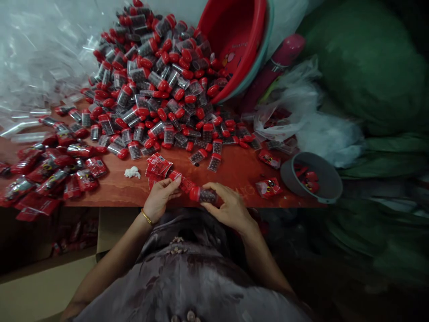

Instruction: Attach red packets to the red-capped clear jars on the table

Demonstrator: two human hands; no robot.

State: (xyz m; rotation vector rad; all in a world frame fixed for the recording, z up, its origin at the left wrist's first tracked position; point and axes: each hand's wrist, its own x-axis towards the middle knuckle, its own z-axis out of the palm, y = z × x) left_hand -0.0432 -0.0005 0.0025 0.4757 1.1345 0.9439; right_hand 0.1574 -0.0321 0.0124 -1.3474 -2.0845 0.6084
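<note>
Worker's left hand (161, 197), gold bracelet (146, 217) at the wrist: thumb and fingers pinched together on one flat, glossy red printed wrapper (183, 182). Right hand (228, 203): thumb and fingers half-curled, closed about one clear plastic cylinder with a rounded red cap and dark beads inside (207, 196). The cylinder lies sideways between the hands at the table's front edge, cap toward the wrapper; I cannot tell whether the cap is inside it.

Just beyond the left hand, a fanned stack of flat red printed wrappers (159, 165), sheets overlapping, count unclear. Beside it, one crumpled white scrap (132, 172).

Table (248, 176): smooth, reddish-brown. On it, a heap of capped clear cylinders (161, 85), too many to count. Left: shiny, creased red packets (50, 170), over a dozen.

Right: two crinkled red packets, one near the table edge (268, 188), one farther back (269, 158). One round grey bowl (330, 179) holds several red pieces. Two tilted, nested basins behind: one red (259, 31), one pale blue-green (264, 53).
</note>
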